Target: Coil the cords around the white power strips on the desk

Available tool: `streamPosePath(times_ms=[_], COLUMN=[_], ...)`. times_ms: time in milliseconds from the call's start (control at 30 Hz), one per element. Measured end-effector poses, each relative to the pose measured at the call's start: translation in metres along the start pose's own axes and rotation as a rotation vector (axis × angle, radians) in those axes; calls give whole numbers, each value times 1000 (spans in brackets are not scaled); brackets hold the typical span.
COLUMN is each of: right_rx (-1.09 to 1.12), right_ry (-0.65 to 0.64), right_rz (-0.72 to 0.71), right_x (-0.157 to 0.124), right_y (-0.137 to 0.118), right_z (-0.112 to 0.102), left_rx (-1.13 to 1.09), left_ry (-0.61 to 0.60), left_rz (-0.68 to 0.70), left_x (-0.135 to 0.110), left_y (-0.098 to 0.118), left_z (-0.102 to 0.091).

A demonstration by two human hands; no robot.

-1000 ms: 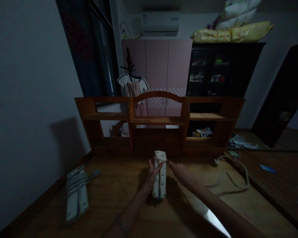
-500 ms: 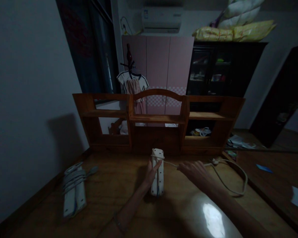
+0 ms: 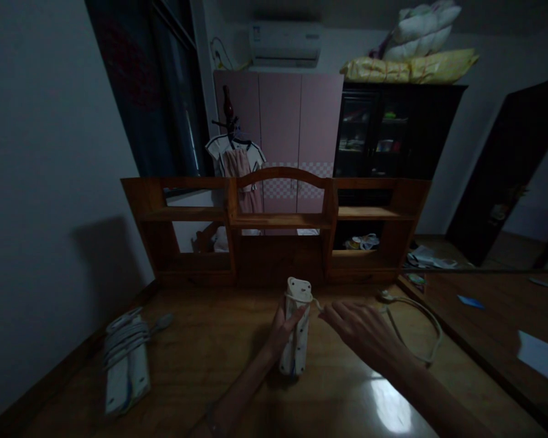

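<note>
My left hand (image 3: pixel 285 328) grips a white power strip (image 3: pixel 296 353) around its middle, with the thumb lying across the face that has screws in it. The strip stands tilted above the wooden desk. A pale cord (image 3: pixel 317 303) loops round its upper end and runs to my right hand (image 3: pixel 349 319), whose closed fingers pinch it a short way to the right. Past that hand the cord's loose length (image 3: pixel 432 316) curves over the desk, ending in a plug (image 3: pixel 385 296). On the left lies another power strip (image 3: pixel 128 374), its own cord (image 3: pixel 126 340) wound round it.
A low wooden shelf unit (image 3: pixel 281 222) stands along the desk's far edge. The wall (image 3: pixel 50 243) closes off the left side. On the right, a lower brown surface holds a white sheet (image 3: pixel 543 359) and a blue packet (image 3: pixel 470 302).
The strip in my left hand has tilted slightly, its top leaning right. My right hand has come closer to it, and the cord between them is shorter. The whole view has shifted a little.
</note>
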State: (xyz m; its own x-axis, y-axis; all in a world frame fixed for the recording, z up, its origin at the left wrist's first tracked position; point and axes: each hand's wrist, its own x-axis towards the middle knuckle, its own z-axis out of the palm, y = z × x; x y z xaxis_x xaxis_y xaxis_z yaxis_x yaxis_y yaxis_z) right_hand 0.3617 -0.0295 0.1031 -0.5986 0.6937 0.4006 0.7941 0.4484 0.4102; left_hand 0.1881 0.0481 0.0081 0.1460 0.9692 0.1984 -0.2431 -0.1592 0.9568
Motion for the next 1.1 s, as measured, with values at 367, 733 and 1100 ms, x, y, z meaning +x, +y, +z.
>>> streamPosePath(times_ms=[367,733,1100], right_rx=[148,594,1274], right_ry=[-88,-364,-741], right_rz=[-147,-242,-177], right_x=[38,100,125], right_y=[-3,34,74], right_z=[-24,-17,38], left_rx=[300,368,329], left_ry=[-134,-226,-296], left_rz=[166,210,134], left_x=[-9,-20,-21], left_y=[-10,4,2], left_z=[6,19,13])
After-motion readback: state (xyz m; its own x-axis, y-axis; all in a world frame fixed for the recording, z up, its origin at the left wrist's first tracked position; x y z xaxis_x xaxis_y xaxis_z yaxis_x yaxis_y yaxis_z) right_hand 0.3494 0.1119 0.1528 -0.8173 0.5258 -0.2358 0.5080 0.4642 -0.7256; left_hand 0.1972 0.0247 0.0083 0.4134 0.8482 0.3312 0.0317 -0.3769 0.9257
